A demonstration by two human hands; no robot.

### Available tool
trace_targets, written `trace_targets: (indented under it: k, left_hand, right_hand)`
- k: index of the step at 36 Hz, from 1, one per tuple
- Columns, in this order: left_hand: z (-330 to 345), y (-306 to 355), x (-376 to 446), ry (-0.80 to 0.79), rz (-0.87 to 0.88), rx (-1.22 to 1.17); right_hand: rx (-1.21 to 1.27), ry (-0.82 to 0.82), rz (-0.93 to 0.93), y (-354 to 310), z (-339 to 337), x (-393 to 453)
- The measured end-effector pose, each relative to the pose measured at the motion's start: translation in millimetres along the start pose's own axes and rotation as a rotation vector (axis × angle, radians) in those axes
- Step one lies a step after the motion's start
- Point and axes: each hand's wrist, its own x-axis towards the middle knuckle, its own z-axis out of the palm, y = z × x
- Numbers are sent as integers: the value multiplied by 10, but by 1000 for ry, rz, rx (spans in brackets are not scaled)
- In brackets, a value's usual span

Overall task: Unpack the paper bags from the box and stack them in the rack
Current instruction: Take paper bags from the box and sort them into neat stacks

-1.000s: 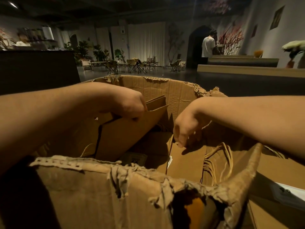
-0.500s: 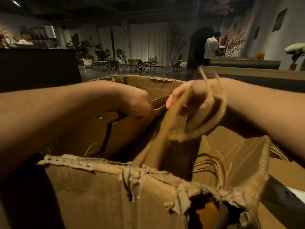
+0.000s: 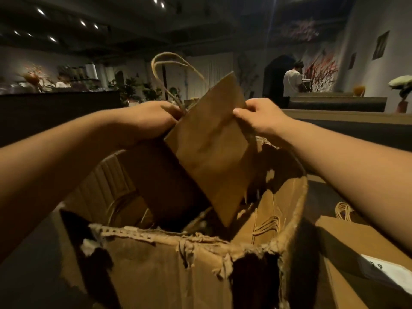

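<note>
A dim, large room is seen. Small ceiling lights (image 3: 83, 23) are set in rows at upper left. A dark counter (image 3: 60, 112) is placed at left, with jars and a white roll (image 3: 91, 71) ranged on shelving behind it. Potted plants (image 3: 133, 90) are stood near the counter's far end. A pale curtain (image 3: 214, 74) is hung on the far wall. A person in a white shirt (image 3: 291, 82) is seen, back turned, by a dark arched doorway (image 3: 276, 74). Red branches (image 3: 323, 70) are displayed beside it. Framed pictures (image 3: 380, 44) are mounted on the right wall. A long bench (image 3: 336, 103) is positioned at right.
</note>
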Motion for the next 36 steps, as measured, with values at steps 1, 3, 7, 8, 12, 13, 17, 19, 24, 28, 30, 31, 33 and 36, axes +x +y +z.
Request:
trace_targets:
  k: [1,3,7,8,12,13,17,19,24,28,30,31,33,36]
  left_hand:
    - [-56,-10,-94,-8,21,-18]
    - [-124,39,-316,19,23,-87]
    - [-192,67,-575,130,26,-257]
    - [-196,82,-627,158,44,-314]
    - [-175,173,-797,231,76,-534]
    - [-161,194,-827,241,75,-580]
    - [1,285,-922,274,100,-703]
    - [129,343,-976,252,122,-724]
    - [323,541,-967,345,78,-651]
    - [413,921,-982,236,74,-716]
    - [440,1146,-974,167,35,-732]
    - [463,1259,-973,127,38,-732]
    - [522,1464,-978,56,87,-739]
    - [731,1739,-1073,-53,163,-635]
  right_hand:
    - [10,59,19,-37,-65,-17]
    - [66,140,60,-122,-201,-60]
    - [348,256,190,-321,-396,-179]
    - [416,280,233,-364,-418,-206]
    - [498,267,362,-526,-502,-368]
    - [509,237,386,-549,-535,-417]
    - [487,105,430,-577,-648,-673]
    - [431,100,420,-549,-704,-775]
    - [424,206,416,-383,-1063,-983]
    - [477,283,383,-292,-1433,-1100]
    - [523,334,374,-290,-1639,-1150]
    - [542,365,374,-290,-1749,-1179]
    - [563,418,372,-277,-1972,-1271]
    - [526,455,393,-155,-2246,-1466]
